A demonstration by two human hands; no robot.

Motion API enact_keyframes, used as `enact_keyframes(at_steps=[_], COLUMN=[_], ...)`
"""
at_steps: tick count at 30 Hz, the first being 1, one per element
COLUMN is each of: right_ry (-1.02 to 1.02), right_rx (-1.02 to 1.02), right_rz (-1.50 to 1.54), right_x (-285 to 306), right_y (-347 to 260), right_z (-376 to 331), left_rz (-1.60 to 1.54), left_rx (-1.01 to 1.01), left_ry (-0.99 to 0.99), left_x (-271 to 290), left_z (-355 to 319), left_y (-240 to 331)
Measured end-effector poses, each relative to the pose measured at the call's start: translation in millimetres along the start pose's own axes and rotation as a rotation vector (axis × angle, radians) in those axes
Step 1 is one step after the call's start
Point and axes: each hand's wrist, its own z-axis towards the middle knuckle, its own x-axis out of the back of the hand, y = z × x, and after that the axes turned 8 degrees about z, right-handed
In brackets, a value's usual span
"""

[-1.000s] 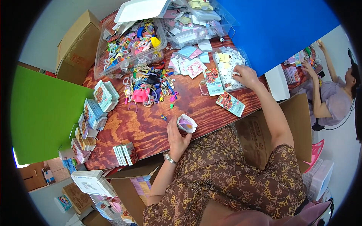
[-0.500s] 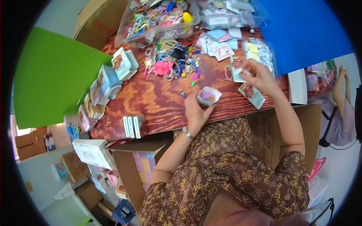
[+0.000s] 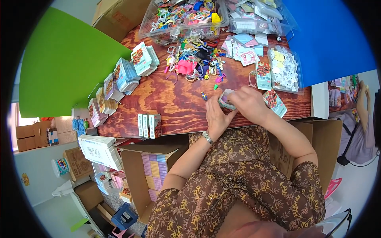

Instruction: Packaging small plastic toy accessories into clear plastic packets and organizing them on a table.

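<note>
My left hand [image 3: 216, 117] is wrapped round a small open-topped printed box [image 3: 225, 104] near the table's front edge. My right hand [image 3: 249, 104] is at the box's mouth, fingers pinched together and dipping inside; whatever they hold is hidden. One flat printed packet [image 3: 274, 103] lies just right of my right hand, and another packet [image 3: 263, 76] is behind it. Next to that packet stands a clear tray of small white pieces [image 3: 286, 71]. A tiny blue-and-yellow toy [image 3: 204, 96] lies left of the box. Beyond it spreads a loose heap of colourful trinkets [image 3: 194, 67].
Clear bins of trinkets [image 3: 184, 29] and of small cards [image 3: 258, 28] stand at the back. Stacks of printed packets [image 3: 126, 75] line the left side. Three small closed boxes [image 3: 149, 126] stand at the front edge. Green [image 3: 59, 67] and blue [image 3: 317, 35] panels flank the table.
My right hand has come left and down from beside the white pieces' tray to the open box. My left hand still holds the box. The whole view has shifted slightly.
</note>
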Motion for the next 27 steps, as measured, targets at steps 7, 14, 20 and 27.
enact_keyframes(at_steps=[7,14,20,27], right_ry=[0.118,0.339,0.308,0.204], right_rx=[0.173,0.104,-0.015,0.107], right_rz=[-0.008,0.219,0.394,0.407], right_x=[9.4,-16.7,-52.5,-37.8], right_y=[-7.8,6.9,17.8,28.5], right_z=[-3.7,-27.5,-41.6,-47.8], left_rz=[0.017,-0.05,-0.081,-0.258], left_rx=[0.05,0.066,0.096,-0.181], left_ry=[-0.001,0.073,-0.031,0.019], left_x=[-0.1,-11.9,-13.0,28.2], left_z=[-3.3,-3.2,-12.4,-17.0], left_y=[-8.2,-8.5,-14.7,-29.8])
